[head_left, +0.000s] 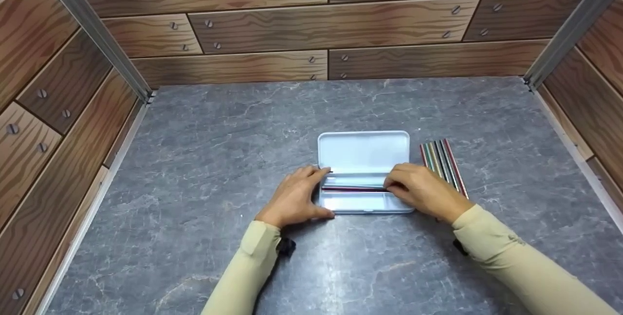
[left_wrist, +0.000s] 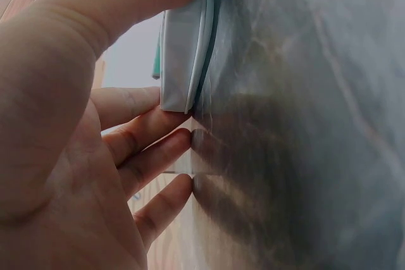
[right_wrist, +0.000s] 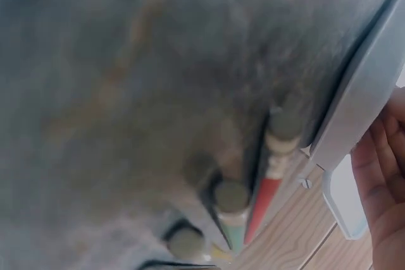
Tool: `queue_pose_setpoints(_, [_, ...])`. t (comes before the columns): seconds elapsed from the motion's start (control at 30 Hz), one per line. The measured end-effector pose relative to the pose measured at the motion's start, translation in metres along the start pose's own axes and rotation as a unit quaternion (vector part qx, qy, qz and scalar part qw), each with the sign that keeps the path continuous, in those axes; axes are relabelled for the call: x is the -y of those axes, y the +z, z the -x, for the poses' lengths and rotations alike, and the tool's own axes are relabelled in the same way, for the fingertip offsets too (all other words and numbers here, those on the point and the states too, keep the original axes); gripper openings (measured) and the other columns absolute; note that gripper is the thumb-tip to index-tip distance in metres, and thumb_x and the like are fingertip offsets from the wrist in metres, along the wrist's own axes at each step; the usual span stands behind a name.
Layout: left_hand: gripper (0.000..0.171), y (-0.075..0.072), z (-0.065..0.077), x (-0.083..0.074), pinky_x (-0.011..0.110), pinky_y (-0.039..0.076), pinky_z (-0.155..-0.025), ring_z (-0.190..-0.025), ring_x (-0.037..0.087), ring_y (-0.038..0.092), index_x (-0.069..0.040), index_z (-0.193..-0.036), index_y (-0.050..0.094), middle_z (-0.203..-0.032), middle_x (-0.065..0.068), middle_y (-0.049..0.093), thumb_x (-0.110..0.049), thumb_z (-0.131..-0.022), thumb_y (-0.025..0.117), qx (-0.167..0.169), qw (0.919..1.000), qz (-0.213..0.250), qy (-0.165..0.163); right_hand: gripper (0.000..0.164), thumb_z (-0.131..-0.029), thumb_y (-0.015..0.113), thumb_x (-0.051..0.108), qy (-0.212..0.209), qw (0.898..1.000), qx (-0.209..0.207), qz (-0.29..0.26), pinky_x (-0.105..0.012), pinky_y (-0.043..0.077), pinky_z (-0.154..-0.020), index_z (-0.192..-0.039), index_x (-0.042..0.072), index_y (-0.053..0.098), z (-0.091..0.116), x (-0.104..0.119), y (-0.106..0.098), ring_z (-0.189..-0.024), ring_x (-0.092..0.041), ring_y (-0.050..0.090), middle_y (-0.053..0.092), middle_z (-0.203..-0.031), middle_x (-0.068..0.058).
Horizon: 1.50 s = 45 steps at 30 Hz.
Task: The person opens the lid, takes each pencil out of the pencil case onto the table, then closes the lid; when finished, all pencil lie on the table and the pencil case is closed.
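Observation:
A light-blue pencil case point(head_left: 364, 152) lies with its lid folded back. Inside it are pencils, a dark red pencil point(head_left: 353, 189) among them, lying lengthwise. My left hand point(head_left: 294, 198) grips the case's left end, thumb at the front edge and fingers towards the hinge. In the left wrist view the thumb and fingers of the left hand point(left_wrist: 95, 112) span the case's end wall point(left_wrist: 183, 61). My right hand point(head_left: 421, 188) reaches over the case's right end, its curled fingers pinching the red pencil's end; the fingertips are partly hidden.
Several coloured pencils point(head_left: 440, 164) lie side by side on the grey marbled table point(head_left: 233, 135), just right of the case and partly behind my right hand. Wood-patterned walls point(head_left: 258, 27) enclose the table at the back and sides.

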State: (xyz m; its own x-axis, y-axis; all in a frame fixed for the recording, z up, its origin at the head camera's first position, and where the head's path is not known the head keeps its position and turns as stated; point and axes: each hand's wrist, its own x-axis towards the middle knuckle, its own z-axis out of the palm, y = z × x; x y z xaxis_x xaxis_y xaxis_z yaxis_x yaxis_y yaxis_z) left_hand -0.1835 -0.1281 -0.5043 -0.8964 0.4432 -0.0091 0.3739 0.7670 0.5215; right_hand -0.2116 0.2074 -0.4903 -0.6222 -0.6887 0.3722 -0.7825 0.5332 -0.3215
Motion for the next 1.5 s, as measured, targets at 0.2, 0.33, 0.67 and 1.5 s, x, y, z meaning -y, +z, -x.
queue_pose_setpoints(0.2, [0.108,0.0,0.0,-0.001,0.052,0.047,-0.124,-0.145,0.032,0.058,-0.013,-0.171,0.049,-0.154,0.012,0.063,-0.05,-0.082,0.098,-0.002,1.0,-0.001,0.003,0.019,-0.09,0.087,-0.005,0.029,0.997,-0.046,-0.051,-0.032,0.066,-0.079,-0.1,0.01,0.082,0.007,0.0,-0.009,-0.086,-0.015,0.075,0.081,-0.096,-0.002])
queue_pose_setpoints(0.33, [0.107,0.001,0.001,0.0,0.052,0.047,-0.124,-0.144,0.033,0.058,-0.014,-0.171,0.049,-0.154,0.013,0.063,-0.049,-0.082,0.098,-0.001,1.0,0.0,0.003,0.02,-0.089,0.087,-0.007,0.075,0.991,-0.085,-0.077,-0.015,0.06,-0.082,-0.1,0.009,0.084,0.017,-0.004,-0.019,-0.087,-0.007,0.074,0.082,-0.097,-0.002])
queue_pose_setpoints(0.67, [0.107,-0.001,0.001,-0.001,0.053,0.047,-0.124,-0.144,0.034,0.058,-0.015,-0.171,0.049,-0.153,0.013,0.063,-0.049,-0.082,0.098,0.001,1.0,0.003,-0.003,0.017,-0.089,0.089,-0.004,0.203,0.962,-0.169,-0.07,-0.001,0.05,-0.082,-0.101,0.008,0.087,0.047,-0.022,-0.04,-0.088,0.013,0.064,0.085,-0.097,-0.009])
queue_pose_setpoints(1.5, [0.108,-0.001,0.002,-0.003,0.054,0.045,-0.127,-0.147,0.034,0.057,-0.015,-0.171,0.049,-0.157,0.014,0.06,-0.049,-0.081,0.099,0.002,0.9999,0.01,-0.006,0.011,-0.09,0.083,0.006,0.435,0.892,-0.12,0.032,-0.049,0.051,-0.077,-0.095,-0.003,0.085,0.102,-0.041,-0.06,-0.08,-0.039,0.074,0.083,-0.091,-0.024])
